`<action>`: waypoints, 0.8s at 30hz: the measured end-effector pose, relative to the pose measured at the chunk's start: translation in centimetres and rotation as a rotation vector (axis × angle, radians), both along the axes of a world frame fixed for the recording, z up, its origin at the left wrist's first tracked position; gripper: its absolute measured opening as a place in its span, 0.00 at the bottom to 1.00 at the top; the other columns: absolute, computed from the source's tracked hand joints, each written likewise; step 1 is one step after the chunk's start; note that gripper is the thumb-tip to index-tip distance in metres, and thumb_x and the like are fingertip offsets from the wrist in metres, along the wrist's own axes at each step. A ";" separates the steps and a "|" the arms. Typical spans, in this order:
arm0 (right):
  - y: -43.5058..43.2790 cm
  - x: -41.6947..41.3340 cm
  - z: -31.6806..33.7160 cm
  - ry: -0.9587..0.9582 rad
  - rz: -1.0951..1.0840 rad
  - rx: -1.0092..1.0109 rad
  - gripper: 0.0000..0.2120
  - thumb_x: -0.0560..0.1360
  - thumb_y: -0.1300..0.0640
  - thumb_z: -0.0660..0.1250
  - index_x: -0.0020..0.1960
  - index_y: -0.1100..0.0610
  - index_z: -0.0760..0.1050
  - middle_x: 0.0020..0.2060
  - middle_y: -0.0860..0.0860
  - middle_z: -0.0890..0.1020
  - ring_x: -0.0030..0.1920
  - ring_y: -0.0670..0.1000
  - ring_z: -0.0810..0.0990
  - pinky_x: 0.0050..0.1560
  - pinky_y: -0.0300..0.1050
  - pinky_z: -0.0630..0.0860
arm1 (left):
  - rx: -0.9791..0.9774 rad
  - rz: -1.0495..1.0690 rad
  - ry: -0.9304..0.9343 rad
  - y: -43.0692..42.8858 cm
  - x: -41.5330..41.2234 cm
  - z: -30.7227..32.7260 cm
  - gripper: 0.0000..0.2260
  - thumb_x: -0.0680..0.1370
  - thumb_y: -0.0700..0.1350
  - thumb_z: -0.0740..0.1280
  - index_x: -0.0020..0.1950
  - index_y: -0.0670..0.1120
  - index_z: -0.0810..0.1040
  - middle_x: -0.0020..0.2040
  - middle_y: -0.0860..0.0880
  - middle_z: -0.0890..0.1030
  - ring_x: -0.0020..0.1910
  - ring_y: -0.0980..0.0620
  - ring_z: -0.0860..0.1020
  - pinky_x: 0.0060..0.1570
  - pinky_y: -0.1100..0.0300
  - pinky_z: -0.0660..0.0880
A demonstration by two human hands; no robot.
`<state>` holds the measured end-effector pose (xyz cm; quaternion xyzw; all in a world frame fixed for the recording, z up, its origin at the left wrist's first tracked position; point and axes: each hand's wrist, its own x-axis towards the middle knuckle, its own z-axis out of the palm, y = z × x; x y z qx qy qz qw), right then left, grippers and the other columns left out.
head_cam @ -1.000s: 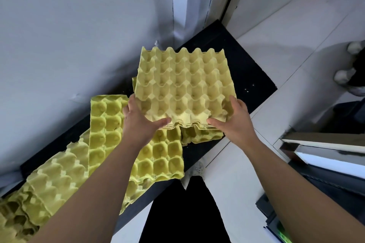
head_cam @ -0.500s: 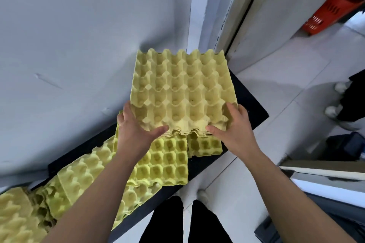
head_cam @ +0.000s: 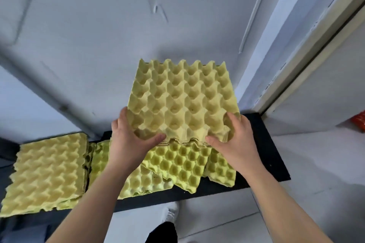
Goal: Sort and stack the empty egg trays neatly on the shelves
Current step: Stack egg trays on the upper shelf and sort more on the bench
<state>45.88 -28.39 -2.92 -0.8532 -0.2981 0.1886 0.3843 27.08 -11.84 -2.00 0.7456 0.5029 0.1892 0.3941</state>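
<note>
Matt, rough moulded-pulp egg trays; smooth matt black shelf.

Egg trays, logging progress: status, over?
Left grip and right grip hold tray bundle at near edge. Bundle raised over loose trays on black shelf. Nothing blocking.

Held trays above loose trays on shelf; stack left

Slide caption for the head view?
The left hand and right hand hold stacked egg trays above loose trays on a black shelf.
</note>
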 end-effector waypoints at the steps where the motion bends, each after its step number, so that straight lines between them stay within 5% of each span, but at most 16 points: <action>1: 0.3 -0.9 1.0 -0.014 0.036 0.015 0.46 0.65 0.40 0.75 0.75 0.47 0.56 0.74 0.50 0.55 0.75 0.52 0.55 0.73 0.57 0.59 | 0.020 0.036 -0.016 -0.4 -1.5 0.9 0.53 0.61 0.59 0.80 0.77 0.53 0.52 0.70 0.48 0.63 0.66 0.47 0.69 0.63 0.51 0.68; 11: 5.7 -12.5 11.3 -0.157 0.365 0.227 0.46 0.66 0.41 0.74 0.76 0.48 0.55 0.74 0.50 0.54 0.75 0.51 0.54 0.74 0.56 0.57 | 0.211 0.373 -0.167 -1.9 -17.1 10.8 0.54 0.58 0.60 0.80 0.77 0.55 0.54 0.70 0.50 0.64 0.66 0.49 0.69 0.65 0.47 0.70; 17: 9.7 -21.7 17.0 -0.207 0.496 0.418 0.45 0.64 0.42 0.76 0.75 0.50 0.60 0.72 0.53 0.60 0.73 0.52 0.58 0.72 0.53 0.62 | 0.389 0.503 -0.262 -1.9 -27.2 16.9 0.47 0.60 0.55 0.80 0.73 0.58 0.59 0.65 0.54 0.66 0.58 0.56 0.68 0.56 0.57 0.67; 24: 13.5 -35.3 23.0 -0.237 0.612 0.600 0.44 0.63 0.46 0.77 0.74 0.52 0.62 0.69 0.53 0.63 0.71 0.53 0.62 0.71 0.53 0.63 | 0.561 0.605 -0.288 -1.6 -41.6 22.8 0.49 0.60 0.56 0.80 0.75 0.56 0.56 0.64 0.55 0.64 0.61 0.57 0.66 0.58 0.59 0.65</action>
